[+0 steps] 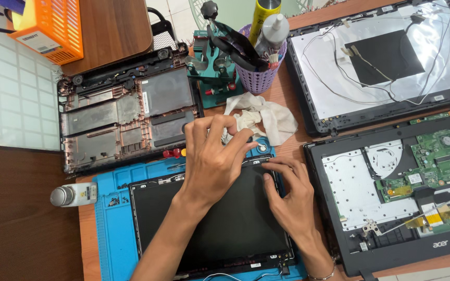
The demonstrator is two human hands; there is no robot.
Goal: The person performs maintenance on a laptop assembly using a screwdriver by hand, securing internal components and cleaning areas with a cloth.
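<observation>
Showing: two bare hands at work on a laptop screen panel (220,224) that lies flat on a blue repair mat (111,229).
Left hand (212,161): fingers curled and bunched at the panel's top edge, tips pressing down near 12 o'clock of the panel; whether anything small is pinched between them I cannot tell.
Right hand (290,200): laid flat, fingers spread, on the panel's 2 o'clock corner, touching the frame and closing around nothing; it looks placed to steady that corner.
Panel position: centre of the mat, dark face up, thin wires showing at its 6 o'clock edge.
Mat: its raised rim and small pockets hold loose screws (114,200) at 9 o'clock of the panel, probably so that they cannot roll off.
Laptop base shell (126,117): emptied, at 11 o'clock of the panel, just beyond the mat.
White rag (266,117): crumpled at 12 o'clock, just past the left hand.
Purple tool cup (260,78): beyond the rag, holding a spray can and a bottle.
Lid back cover (381,62): at 2 o'clock, inside up, antenna wires trailing over it.
Palmrest with green mainboard (391,192): at 3 o'clock, just beside the right hand.
Small silver-capped bottle (74,195): on its side at 9 o'clock, touching the mat's edge.
</observation>
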